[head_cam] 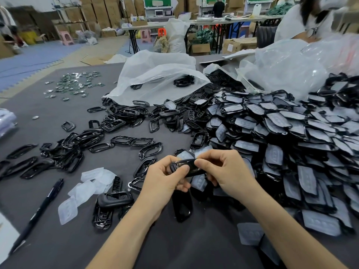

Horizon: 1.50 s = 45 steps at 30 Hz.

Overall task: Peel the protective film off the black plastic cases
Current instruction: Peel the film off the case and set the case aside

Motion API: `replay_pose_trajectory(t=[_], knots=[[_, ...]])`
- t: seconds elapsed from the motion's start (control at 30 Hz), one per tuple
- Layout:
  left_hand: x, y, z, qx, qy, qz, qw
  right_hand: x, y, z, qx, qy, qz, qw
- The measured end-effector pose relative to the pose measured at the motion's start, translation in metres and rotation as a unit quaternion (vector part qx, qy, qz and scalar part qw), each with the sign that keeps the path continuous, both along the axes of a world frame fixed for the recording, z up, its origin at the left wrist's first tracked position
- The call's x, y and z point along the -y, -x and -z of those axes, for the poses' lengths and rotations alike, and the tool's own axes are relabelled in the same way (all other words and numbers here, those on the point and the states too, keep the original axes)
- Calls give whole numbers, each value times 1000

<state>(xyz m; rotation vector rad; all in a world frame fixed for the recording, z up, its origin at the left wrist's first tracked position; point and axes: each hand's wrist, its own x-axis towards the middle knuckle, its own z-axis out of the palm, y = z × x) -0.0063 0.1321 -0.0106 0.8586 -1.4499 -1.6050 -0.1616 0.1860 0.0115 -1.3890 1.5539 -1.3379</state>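
Above the near middle of the surface (171, 241), the left hand (165, 176) and right hand (225, 172) both gripped one black case (186, 164); fingers hid its ends, and its shiny face was hard to make out.

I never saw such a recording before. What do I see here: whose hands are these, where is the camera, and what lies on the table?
There is no machine here: one camera, worn on a person's head, looks down at that person's own two hands. The left hand grips a black plastic case, and the right hand pinches its other end, probably to pick at the film. On the dark table, to the right, lies a big pile of cases covered with whitish film. To the left lie bare black frames, some peeled films and a black pen.
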Motion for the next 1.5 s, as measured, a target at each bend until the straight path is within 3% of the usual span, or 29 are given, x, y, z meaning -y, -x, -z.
replay_pose_trajectory(t=[0.27,0.47,0.63,0.9,1.1,1.33,1.4,1.5], knots=[[0,-1,-3,28,26,-3,999,-3,-6,-3,-144,50,-4,988],[-1,-1,-8,18,18,1,1000,-3,-7,-4,-84,40,16,995],[-2,-1,-10,21,14,8,1000,-4,-9,-3,-87,46,27,995],[-2,0,-15,-73,-82,14,994,0,-3,-6,114,-3,-14,993],[-2,1,-15,-87,-112,-6,990,-1,-5,-8,176,-17,-34,984],[-3,-2,-17,-135,-147,43,979,-4,-2,-14,375,-69,-97,920],[-4,-2,-19,-157,-178,63,969,-5,-1,-15,375,-61,-101,920],[-3,-3,-20,-146,-241,97,955,-4,0,-16,299,0,-66,952]])
